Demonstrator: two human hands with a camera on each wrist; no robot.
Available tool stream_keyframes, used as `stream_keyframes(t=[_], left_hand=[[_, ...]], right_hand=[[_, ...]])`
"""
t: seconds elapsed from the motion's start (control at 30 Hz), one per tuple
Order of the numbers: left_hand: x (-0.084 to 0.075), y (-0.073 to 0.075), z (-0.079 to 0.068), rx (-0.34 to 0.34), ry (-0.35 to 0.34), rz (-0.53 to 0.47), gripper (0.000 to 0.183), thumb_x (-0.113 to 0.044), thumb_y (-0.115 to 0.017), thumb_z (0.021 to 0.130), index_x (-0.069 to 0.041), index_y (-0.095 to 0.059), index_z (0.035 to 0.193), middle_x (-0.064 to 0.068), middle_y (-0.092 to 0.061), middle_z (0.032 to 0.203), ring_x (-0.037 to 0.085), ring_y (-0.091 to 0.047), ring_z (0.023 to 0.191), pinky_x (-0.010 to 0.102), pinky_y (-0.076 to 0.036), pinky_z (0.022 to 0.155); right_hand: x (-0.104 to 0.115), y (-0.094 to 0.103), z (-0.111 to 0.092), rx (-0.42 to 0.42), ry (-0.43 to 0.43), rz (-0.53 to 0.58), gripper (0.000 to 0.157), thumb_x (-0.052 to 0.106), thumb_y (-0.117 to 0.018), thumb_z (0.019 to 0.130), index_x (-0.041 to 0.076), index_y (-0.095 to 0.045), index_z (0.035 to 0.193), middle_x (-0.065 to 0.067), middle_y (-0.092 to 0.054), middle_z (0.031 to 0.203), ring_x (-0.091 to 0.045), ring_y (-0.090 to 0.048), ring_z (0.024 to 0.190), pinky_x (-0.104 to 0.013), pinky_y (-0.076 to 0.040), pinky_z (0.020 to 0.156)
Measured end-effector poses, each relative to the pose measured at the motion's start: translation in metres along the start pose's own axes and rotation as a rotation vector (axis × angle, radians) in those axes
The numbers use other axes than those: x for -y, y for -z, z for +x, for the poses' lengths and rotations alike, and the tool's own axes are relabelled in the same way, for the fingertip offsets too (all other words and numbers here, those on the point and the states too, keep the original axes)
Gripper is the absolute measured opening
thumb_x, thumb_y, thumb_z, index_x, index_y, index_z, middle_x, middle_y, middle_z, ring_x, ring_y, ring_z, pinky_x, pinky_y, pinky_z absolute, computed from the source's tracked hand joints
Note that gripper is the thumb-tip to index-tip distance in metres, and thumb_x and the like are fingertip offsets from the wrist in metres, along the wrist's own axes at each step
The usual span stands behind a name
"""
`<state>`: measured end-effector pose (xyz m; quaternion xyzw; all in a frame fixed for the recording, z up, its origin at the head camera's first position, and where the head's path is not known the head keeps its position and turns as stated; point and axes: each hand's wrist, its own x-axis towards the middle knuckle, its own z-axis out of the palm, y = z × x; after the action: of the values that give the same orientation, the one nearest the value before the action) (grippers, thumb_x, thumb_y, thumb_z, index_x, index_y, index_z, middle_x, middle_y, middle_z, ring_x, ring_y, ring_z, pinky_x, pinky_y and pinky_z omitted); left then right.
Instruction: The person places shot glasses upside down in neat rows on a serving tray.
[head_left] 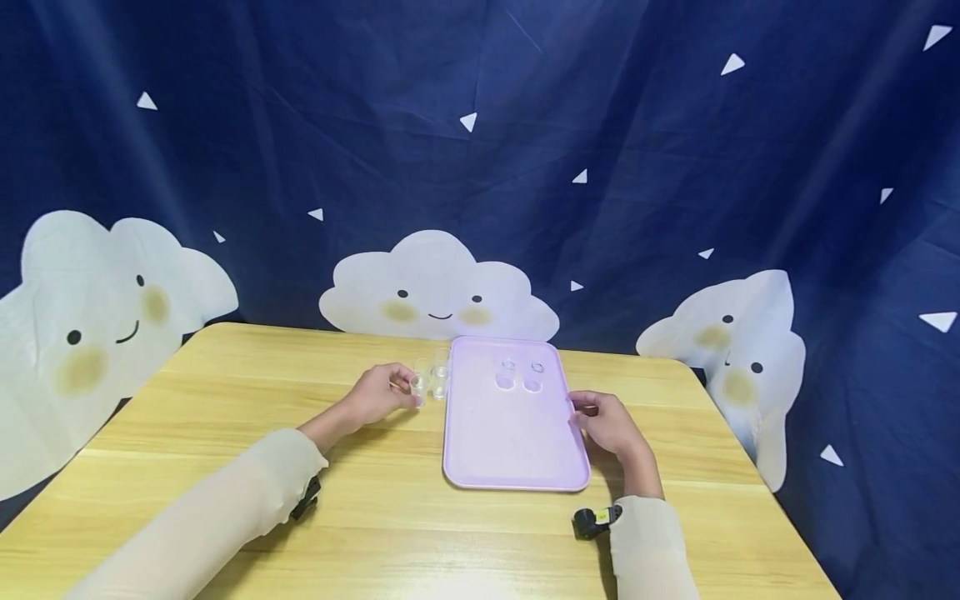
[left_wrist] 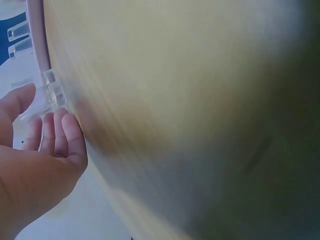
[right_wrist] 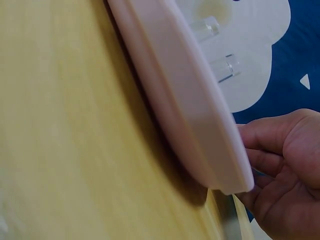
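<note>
In the head view my left hand (head_left: 381,393) is at a small clear cup (head_left: 417,392) just left of the lilac tray (head_left: 517,450), thumb and fingers bent around its side. The left wrist view has clear plastic (left_wrist: 42,106) between the thumb and fingertips of that hand (left_wrist: 47,160). Two more clear cups (head_left: 506,377) stand on the far half of the tray. My right hand (head_left: 611,423) holds the tray's right edge. Close up in the right wrist view, the fingers of that hand (right_wrist: 285,165) are bent at the tray's rim (right_wrist: 220,115).
More clear cups (head_left: 440,379) stand close together between my left hand and the tray's left edge. The wooden table (head_left: 390,533) ends at the back against a dark blue curtain (head_left: 480,183) with clouds on it. Black wrist cameras (head_left: 596,522) sit at both sleeves.
</note>
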<state>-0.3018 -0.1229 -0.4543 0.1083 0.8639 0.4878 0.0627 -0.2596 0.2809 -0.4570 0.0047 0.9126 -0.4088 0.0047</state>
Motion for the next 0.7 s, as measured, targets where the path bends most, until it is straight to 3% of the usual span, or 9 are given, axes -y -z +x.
stream_keyframes(t=[0.27, 0.53, 0.7], left_hand=[[-0.0007, -0.0046, -0.0006, -0.006, 0.019, 0.031, 0.03, -0.014, -0.082, 0.084, -0.005, -0.07, 0.109, 0.007, -0.067, 0.103, 0.023, -0.061, 0.098, 0.033, -0.051, 0.084], [-0.0024, -0.0036, -0.0021, 0.005, 0.031, 0.031, 0.029, -0.016, -0.083, 0.085, -0.004, -0.067, 0.107, 0.007, -0.066, 0.101, 0.022, -0.06, 0.092, 0.031, -0.051, 0.078], [-0.0012, -0.0025, -0.0033, 0.018, -0.014, 0.017, 0.03, -0.016, -0.083, 0.085, -0.003, -0.065, 0.106, 0.008, -0.065, 0.1, 0.021, -0.061, 0.091, 0.031, -0.052, 0.076]], right_hand=[[-0.0019, -0.0004, 0.0001, -0.001, -0.015, 0.006, 0.04, 0.0, -0.063, 0.094, 0.0, -0.064, 0.133, -0.018, -0.069, 0.124, -0.031, -0.065, 0.108, -0.049, -0.052, 0.099], [-0.0018, -0.0001, 0.0006, -0.009, -0.009, 0.004, 0.039, -0.001, -0.063, 0.094, 0.0, -0.065, 0.132, -0.018, -0.069, 0.123, -0.03, -0.065, 0.108, -0.049, -0.053, 0.099], [-0.0014, -0.0003, -0.0002, -0.009, -0.011, 0.005, 0.038, -0.001, -0.063, 0.094, 0.0, -0.066, 0.132, -0.017, -0.069, 0.123, -0.031, -0.065, 0.108, -0.049, -0.053, 0.098]])
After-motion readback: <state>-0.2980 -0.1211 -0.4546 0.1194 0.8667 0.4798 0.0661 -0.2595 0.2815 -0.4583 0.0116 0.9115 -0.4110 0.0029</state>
